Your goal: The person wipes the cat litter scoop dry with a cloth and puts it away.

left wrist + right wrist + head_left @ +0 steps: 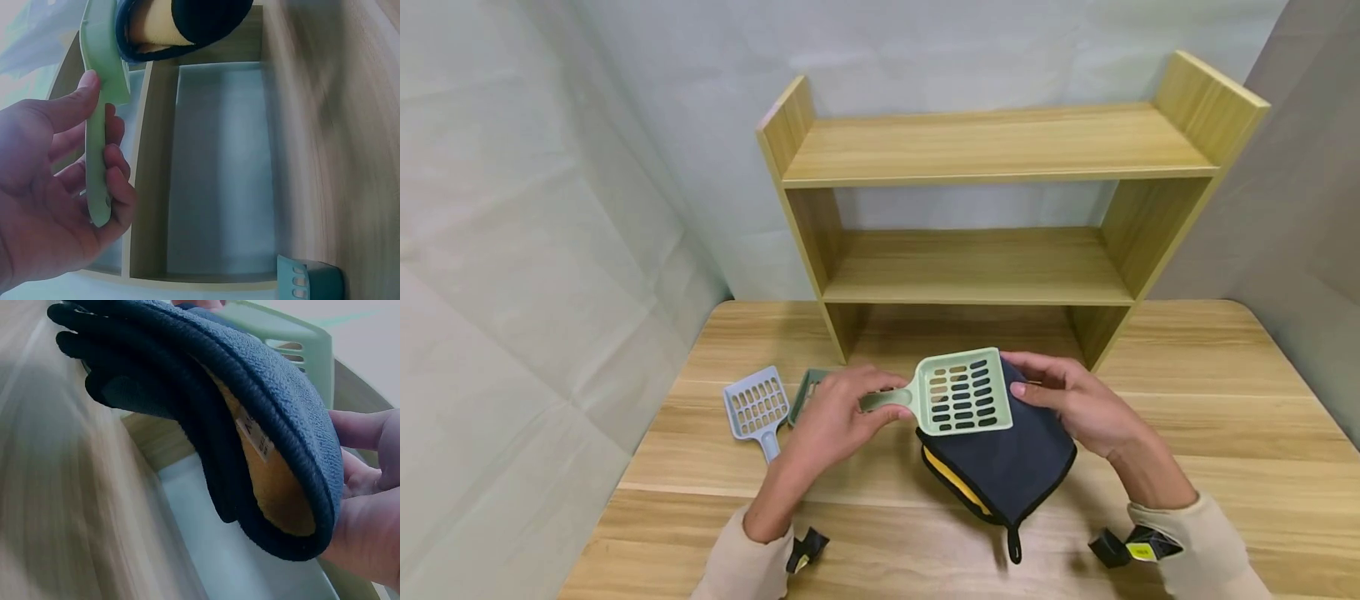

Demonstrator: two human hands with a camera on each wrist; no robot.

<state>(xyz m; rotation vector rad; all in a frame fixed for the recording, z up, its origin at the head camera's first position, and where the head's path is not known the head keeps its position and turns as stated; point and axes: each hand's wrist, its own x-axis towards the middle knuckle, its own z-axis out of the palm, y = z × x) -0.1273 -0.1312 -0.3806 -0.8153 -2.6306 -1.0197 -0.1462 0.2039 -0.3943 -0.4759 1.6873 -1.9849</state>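
Observation:
My left hand grips a light green litter scoop by its handle, with the slotted pan pointing right. In the left wrist view, the thumb presses near the neck and the fingers curl round the scoop's handle. My right hand pinches the upper right edge of a folded navy cleaning cloth, thumb on top. Black edging, a yellow inner side and a hanging loop show on the cloth. Its layers and a white label appear in the right wrist view. The pan overlaps the cloth's upper left part in the head view.
A blue-grey litter scoop lies on the wooden table at the left. Beside it lies a dark green scoop, partly hidden by my left hand. Behind stands a wooden shelf unit with two raised boards.

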